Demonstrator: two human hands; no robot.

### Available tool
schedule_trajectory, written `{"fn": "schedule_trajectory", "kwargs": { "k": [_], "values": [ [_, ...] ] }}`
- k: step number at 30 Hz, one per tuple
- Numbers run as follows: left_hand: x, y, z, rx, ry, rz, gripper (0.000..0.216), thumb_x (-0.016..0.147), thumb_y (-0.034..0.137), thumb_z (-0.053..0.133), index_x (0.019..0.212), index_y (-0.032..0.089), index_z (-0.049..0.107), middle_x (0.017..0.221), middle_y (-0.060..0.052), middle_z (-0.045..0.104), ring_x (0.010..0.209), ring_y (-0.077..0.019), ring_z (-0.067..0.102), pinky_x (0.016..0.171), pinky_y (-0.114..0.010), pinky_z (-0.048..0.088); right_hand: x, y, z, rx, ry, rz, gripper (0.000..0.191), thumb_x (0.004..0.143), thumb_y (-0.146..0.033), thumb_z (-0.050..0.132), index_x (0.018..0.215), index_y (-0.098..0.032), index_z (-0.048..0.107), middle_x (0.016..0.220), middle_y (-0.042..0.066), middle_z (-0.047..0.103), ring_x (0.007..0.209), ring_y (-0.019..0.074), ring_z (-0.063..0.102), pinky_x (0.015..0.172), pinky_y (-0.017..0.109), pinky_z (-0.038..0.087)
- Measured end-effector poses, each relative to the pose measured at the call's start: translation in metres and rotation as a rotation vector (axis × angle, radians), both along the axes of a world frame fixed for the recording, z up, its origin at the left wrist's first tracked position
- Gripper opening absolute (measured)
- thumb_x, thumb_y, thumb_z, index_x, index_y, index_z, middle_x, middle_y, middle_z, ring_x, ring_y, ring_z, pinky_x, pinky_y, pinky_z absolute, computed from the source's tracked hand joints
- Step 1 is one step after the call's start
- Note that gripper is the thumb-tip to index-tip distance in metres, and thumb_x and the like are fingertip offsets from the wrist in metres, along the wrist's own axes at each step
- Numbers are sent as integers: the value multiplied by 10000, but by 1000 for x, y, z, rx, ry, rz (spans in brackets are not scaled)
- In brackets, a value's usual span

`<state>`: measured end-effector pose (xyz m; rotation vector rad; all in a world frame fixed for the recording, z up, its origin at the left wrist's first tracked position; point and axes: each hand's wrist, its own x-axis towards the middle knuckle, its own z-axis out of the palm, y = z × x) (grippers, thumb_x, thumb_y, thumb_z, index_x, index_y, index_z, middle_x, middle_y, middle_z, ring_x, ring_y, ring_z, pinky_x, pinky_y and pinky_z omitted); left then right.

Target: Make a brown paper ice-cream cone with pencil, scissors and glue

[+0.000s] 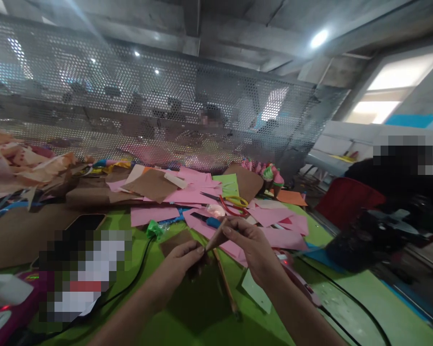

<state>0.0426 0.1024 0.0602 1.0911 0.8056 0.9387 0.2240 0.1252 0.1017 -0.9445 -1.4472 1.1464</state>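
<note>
Between my two hands is a small brown paper cone (215, 239), narrow end down to the left. My left hand (186, 257) pinches it near the tip. My right hand (251, 244) is closed on its wider end, thumb and fingertips on the paper. Just beneath the cone a pencil (224, 281) lies slantwise on the green tabletop (270, 327). Behind my right fingers lies a blue-handled cutter (212, 221), partly covered. A brown paper piece (176, 240) sits beside my left hand, and a pale green scrap (257, 290) lies under my right wrist.
Pink paper sheets (193, 185) are heaped ahead, with red-and-yellow scissors (234, 200) on them. Paper ice-cream cones (269, 174) stand behind. A pink corded tool (303, 283) lies right, a phone (88, 225) left. Perforated metal screen (159, 110) behind; a person (407, 168) sits at right.
</note>
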Motion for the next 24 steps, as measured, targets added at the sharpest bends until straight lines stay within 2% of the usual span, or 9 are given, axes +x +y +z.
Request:
{"fn": "schedule_trajectory", "kwargs": {
  "k": [4,9,13,16,20,24],
  "values": [
    [-2,0,2,75,125,-36,404,756,562,653,687,169,587,638,26,501,612,-134,430,581,-249,294,2,-2,5,-11,-9,-20,249,763,-370,740,630,-189,634,771,12,614,776,184,583,794,344,481],
    [-1,1,-1,218,269,-136,339,845,477,545,676,184,549,647,17,498,645,-155,457,615,-261,328,0,-8,12,-16,-32,2,263,759,-337,745,582,-195,613,735,15,608,820,204,590,822,353,468],
    [2,1,-6,270,337,-76,252,865,386,498,698,197,506,662,23,458,651,-162,439,602,-264,321,-3,-9,9,4,-25,-5,276,790,-317,706,563,-209,592,699,15,611,876,219,601,863,363,459],
    [3,-1,-10,360,429,-8,242,906,364,453,718,214,481,701,13,487,703,-184,467,635,-279,333,-4,-8,5,8,-1,-61,268,774,-326,711,570,-206,583,762,15,614,894,218,599,863,361,460],
    [4,-7,-11,406,481,70,295,972,429,366,770,238,464,757,1,553,768,-205,520,689,-284,352,-3,-4,-1,-1,4,-163,211,741,-341,727,627,-199,622,868,34,624,935,230,586,845,359,455],
    [5,-10,-8,436,620,76,323,985,488,311,818,249,447,773,-8,572,755,-218,546,675,-295,349,-5,-5,-4,0,-13,-188,226,731,-350,739,608,-184,646,899,51,618,917,236,589,819,361,466]
  ]
}}
